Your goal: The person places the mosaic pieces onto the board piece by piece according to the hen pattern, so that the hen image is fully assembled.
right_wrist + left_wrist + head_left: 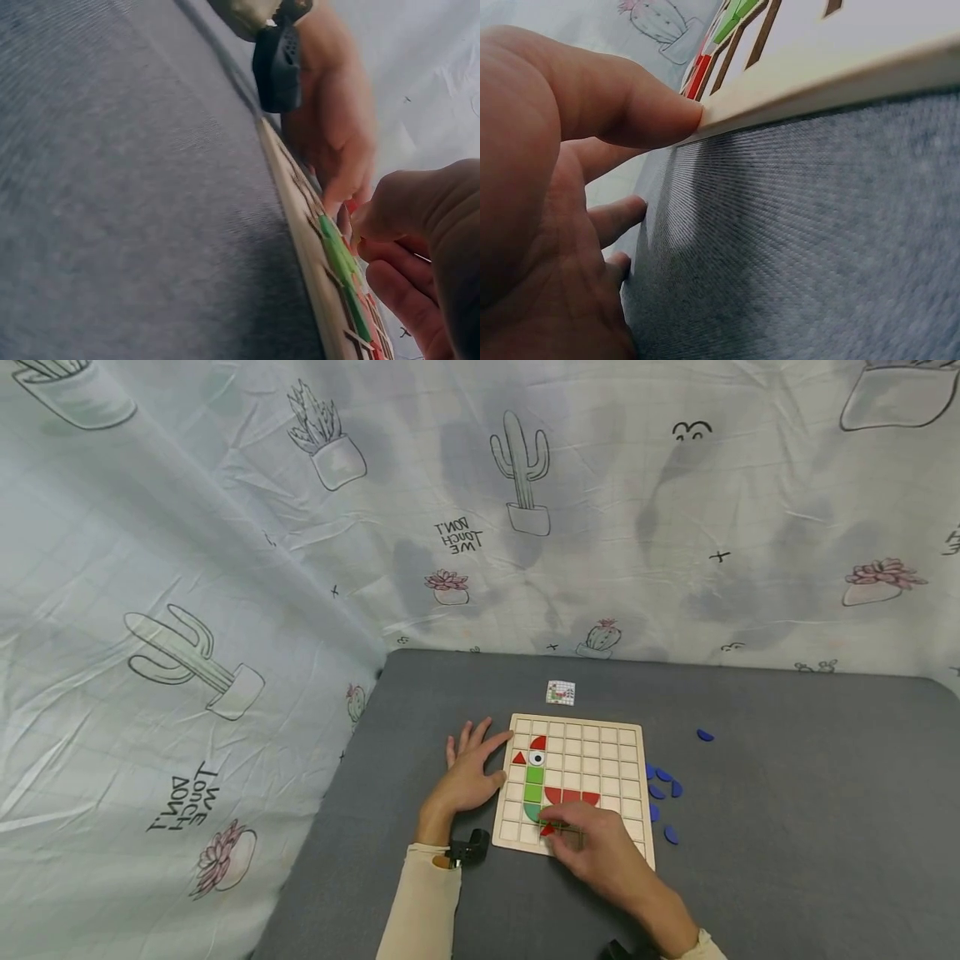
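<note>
A wooden grid board (pixel 648 793) lies on the table, bearing a figure of coloured pieces. A red quarter piece (pixel 538 742), a white eye piece (pixel 537 758), a red triangle (pixel 519 758) and green squares (pixel 533 783) run down its left side, above a green curved piece (pixel 532 811). Red pieces (pixel 572 797) form a row beside them. My left hand (pixel 467 778) rests at the board's left edge, thumb (pixel 667 120) touching the rim, fingers extended. Over the lower part, my right hand (pixel 603 852) pinches a small red triangular piece (pixel 548 830), hiding cells beneath.
Several blue oval-like pieces (pixel 657 792) lie right of the board, with one blue piece (pixel 705 735) farther off. A small picture card (pixel 561 692) lies behind the board. Patterned cloth (pixel 600 568) hangs behind and left of the grey table (pixel 787 827).
</note>
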`<state>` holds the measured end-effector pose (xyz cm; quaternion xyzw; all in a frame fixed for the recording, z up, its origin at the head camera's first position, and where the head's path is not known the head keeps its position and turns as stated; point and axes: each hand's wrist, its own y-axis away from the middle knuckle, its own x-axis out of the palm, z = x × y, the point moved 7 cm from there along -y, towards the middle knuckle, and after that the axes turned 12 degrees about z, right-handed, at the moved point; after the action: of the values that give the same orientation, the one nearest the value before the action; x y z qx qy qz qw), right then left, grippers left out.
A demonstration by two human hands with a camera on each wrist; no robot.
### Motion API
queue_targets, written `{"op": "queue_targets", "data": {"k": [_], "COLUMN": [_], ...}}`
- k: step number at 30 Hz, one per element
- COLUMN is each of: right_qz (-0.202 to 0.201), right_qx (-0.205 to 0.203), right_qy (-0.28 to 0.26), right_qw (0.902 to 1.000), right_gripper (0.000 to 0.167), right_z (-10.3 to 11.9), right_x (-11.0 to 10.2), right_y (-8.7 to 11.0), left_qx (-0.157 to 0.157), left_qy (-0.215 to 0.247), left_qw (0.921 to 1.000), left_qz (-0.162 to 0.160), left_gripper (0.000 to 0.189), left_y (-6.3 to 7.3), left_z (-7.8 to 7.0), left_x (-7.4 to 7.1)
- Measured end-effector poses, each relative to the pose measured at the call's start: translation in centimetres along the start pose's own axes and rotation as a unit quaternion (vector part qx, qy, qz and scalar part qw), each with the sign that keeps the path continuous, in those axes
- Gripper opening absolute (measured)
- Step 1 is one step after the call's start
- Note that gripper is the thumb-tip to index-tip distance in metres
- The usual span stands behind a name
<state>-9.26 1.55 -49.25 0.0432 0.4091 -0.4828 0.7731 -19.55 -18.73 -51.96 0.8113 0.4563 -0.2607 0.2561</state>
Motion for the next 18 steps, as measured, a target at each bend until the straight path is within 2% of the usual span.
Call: {"op": "queue_targets", "data": {"k": [9, 18], "right_qz": [0.012, 0.016], "right_qx": [-0.023, -0.022], "right_qy": [0.013, 0.021], "right_qw": [0.9996, 0.9994], "right_gripper": [0.031, 0.029], "right_z": [0.33, 0.48], "right_x": [0.59, 0.81], "right_y": [-0.02, 0.08], "left_qx": [0.006, -0.014], "left_qy": [-0.003, -0.013], "left_qw": [1.0, 0.9998], "left_qz": [-0.001, 0.012], "left_gripper": [0.068, 0.068], "left_y": [0.05, 0.04], "left_z": [-0.2, 0.0], "left_x": [-0.08, -0.04]}}
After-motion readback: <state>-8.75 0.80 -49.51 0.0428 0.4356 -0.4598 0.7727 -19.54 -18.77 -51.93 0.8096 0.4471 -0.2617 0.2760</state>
